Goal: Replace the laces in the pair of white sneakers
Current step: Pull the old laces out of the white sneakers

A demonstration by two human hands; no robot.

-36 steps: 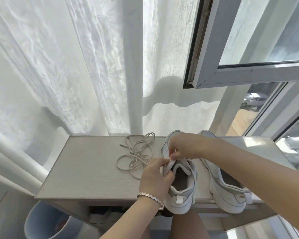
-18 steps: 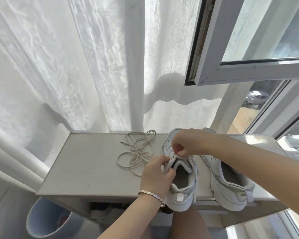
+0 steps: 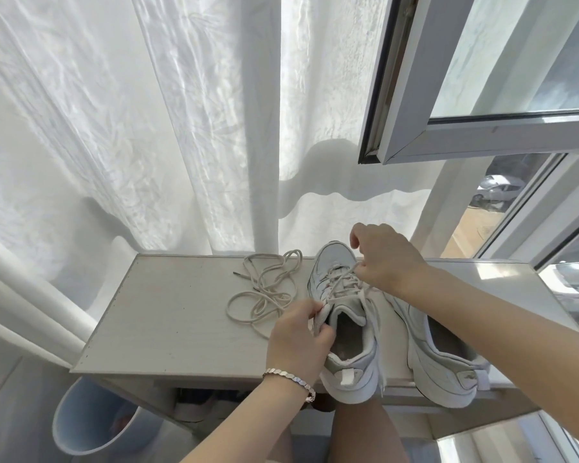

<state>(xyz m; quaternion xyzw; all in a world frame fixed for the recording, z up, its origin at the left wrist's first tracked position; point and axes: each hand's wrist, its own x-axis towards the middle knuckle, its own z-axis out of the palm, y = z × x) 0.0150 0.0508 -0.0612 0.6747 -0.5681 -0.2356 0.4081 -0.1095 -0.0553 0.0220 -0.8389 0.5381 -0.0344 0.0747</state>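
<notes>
head view: two white sneakers sit on the right part of the pale desk point(image 3: 168, 312), with their heels over the near edge. the left grip point(image 3: 298, 339), a bare hand, pinches the soft edge by the opening of the left sneaker point(image 3: 351, 370) and holds it steady. the right grip point(image 3: 386, 259) is clenched on the cream lace point(image 3: 340, 282) that crosses the top of that shoe. one end of this lace hangs down the shoe's right side. the right sneaker point(image 3: 438, 365) is just beside it, partly under the arm. i see no lace on it. a loose lace point(image 3: 264, 289) lies in a curly heap just left of the shoes.

i think the step is working the lace through the holes of the left sneaker. i cannot tell if it goes in or out. the next move needs a tight pinch and a straight pull, one hole at a time, while the other grip stops the shoe sliding.

the sneakers look smooth and puffy, with thick soles. the laces are thin and floppy like string. the desk is flat and a bit grainy.
</notes>
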